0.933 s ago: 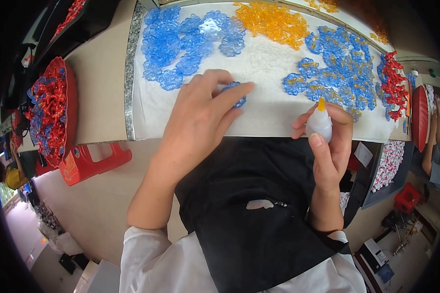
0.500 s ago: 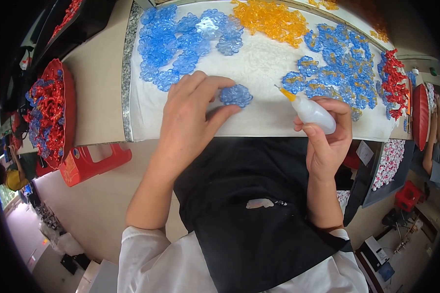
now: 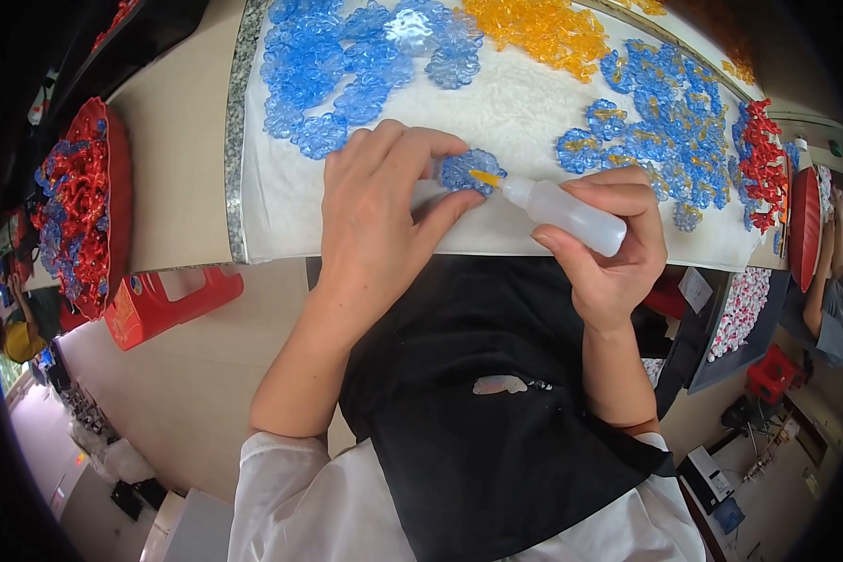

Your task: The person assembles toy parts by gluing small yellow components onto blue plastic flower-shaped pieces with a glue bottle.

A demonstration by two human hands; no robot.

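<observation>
Between the thumb and fingers of my left hand (image 3: pixel 379 201) is a translucent blue flower-shaped plastic piece (image 3: pixel 461 171), held at the white-covered table. My right hand (image 3: pixel 618 239) is closed round a small white squeeze bottle (image 3: pixel 576 217) with a yellow tip. The bottle is tilted to the left, and its tip (image 3: pixel 484 177) is over the blue piece; I cannot tell whether they touch. Many like blue pieces (image 3: pixel 309 70) lie beyond my left hand. Past my right hand are blue pieces with orange parts on them (image 3: pixel 665 122).
A heap of orange plastic pieces (image 3: pixel 539 33) lies at the back of the table. Red branching pieces (image 3: pixel 763 164) are at its right end. On the left stands a red basin (image 3: pixel 117 206) full of red and blue pieces, above a red plastic container (image 3: pixel 173 304). Other people are at both sides.
My right hand has brought the bottle left, from beside the blue piece to over it. The left hand still holds the piece, now slightly farther right in view.
</observation>
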